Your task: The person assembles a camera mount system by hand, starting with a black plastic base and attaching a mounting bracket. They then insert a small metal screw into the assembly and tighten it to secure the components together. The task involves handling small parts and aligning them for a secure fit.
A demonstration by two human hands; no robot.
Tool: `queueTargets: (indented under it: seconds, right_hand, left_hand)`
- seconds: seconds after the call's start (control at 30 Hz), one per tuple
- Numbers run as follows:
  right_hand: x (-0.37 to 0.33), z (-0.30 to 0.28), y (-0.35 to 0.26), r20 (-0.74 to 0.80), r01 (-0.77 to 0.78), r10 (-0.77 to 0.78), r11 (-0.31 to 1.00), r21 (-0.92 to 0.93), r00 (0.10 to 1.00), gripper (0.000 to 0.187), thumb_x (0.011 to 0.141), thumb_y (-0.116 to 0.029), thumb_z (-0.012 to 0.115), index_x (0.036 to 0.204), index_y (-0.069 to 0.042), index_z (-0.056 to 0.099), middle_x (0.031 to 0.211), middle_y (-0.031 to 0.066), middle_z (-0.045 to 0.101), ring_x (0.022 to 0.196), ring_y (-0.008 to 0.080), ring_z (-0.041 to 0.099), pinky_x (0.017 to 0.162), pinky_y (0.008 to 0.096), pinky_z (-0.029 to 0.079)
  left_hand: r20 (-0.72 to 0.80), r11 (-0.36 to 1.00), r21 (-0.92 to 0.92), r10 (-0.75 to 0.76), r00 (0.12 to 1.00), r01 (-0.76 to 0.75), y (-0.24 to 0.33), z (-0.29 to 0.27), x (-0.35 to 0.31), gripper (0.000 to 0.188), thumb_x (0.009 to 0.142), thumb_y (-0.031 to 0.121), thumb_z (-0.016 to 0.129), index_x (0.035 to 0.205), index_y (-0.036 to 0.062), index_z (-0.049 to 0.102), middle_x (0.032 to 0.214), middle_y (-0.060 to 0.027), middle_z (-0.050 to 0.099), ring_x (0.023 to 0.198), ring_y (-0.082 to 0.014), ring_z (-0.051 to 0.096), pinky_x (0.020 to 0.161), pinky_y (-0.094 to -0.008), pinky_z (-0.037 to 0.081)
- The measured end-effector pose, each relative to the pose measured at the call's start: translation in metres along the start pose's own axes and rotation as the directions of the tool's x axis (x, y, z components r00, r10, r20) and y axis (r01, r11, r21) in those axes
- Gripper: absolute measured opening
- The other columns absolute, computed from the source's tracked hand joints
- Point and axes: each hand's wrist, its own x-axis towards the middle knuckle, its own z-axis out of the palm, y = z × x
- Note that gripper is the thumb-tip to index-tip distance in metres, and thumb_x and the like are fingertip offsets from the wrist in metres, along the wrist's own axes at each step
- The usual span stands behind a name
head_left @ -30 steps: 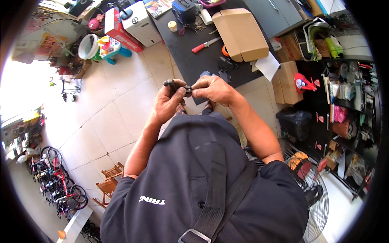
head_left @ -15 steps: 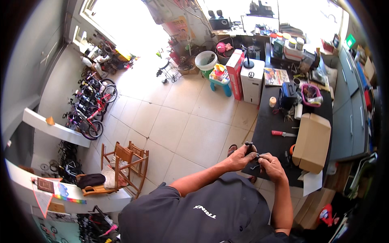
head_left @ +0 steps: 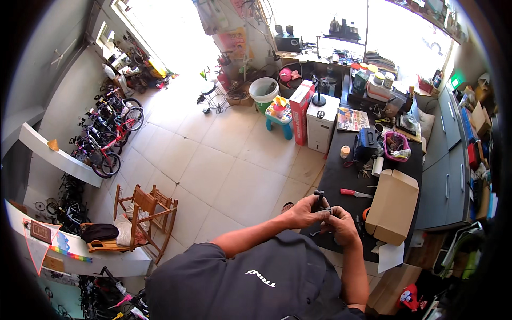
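Note:
Close in front of my chest, at the near left edge of the black table [head_left: 333, 173], my two hands meet. My left hand [head_left: 308, 212] is closed around a small black part with a knobbed end [head_left: 320, 197], which sticks up past the thumb. My right hand [head_left: 342, 226] is closed too, its thumb and fingertips pinched at the lower end of the part, beside the left fingertips. A small greyish bit [head_left: 329, 209] shows between them; the fingers hide the rest, so its exact kind cannot be made out.
Beyond my hands on the table lie a red-handled knife [head_left: 356, 193] and an open cardboard box [head_left: 396, 205]. A pink basket [head_left: 397, 146], a blue case [head_left: 365, 141] and a small bottle [head_left: 345, 152] stand farther back. A wooden rocking chair [head_left: 146, 213] is at left.
The whole view has shifted, so the room sits farther left. My hands have drawn closer together, and the black part's knobbed end now stands more upright above the left thumb.

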Motion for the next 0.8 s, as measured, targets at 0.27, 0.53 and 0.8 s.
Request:
queueTargets:
  seconds: [0.27, 0.53, 0.8]
  right_hand:
    - [0.002, -0.021, 0.011, 0.055, 0.049, -0.045, 0.996, -0.078, 0.997, 0.021, 0.103, -0.014, 0.071, 0.117, 0.002, 0.072, 0.09, 0.0051, 0.07, 0.076, 0.0141, 0.071, 0.072, 0.0297, 0.06]
    - [-0.008, -0.027, 0.016, -0.01, 0.046, -0.047, 0.999, -0.027, 0.999, 0.02, 0.1, -0.012, 0.076, 0.115, 0.0, 0.071, 0.094, 0.0051, 0.071, 0.079, 0.0134, 0.071, 0.072, 0.0287, 0.06]
    - [-0.014, -0.028, 0.017, 0.013, 0.09, -0.09, 0.995, -0.031, 0.996, 0.019, 0.103, -0.014, 0.072, 0.115, 0.001, 0.071, 0.096, 0.0053, 0.073, 0.077, 0.0134, 0.072, 0.072, 0.0301, 0.061]
  left_hand:
    - [-0.05, 0.996, -0.067, -0.065, 0.997, 0.061, -0.001, 0.001, 0.0, 0.022, 0.104, 0.014, 0.075, 0.119, 0.0054, 0.062, 0.104, -0.0022, 0.069, 0.098, -0.0104, 0.067, 0.088, -0.0299, 0.056]
    - [-0.003, 0.992, -0.109, -0.063, 0.998, 0.063, 0.007, 0.017, 0.0, 0.022, 0.104, 0.013, 0.076, 0.119, 0.0049, 0.062, 0.108, -0.0025, 0.07, 0.101, -0.0112, 0.068, 0.092, -0.0311, 0.057]
    - [-0.051, 0.996, -0.077, -0.059, 0.997, 0.055, 0.006, 0.025, 0.003, 0.023, 0.103, 0.013, 0.077, 0.12, 0.0053, 0.063, 0.103, -0.0009, 0.07, 0.097, -0.0111, 0.069, 0.089, -0.0304, 0.057]
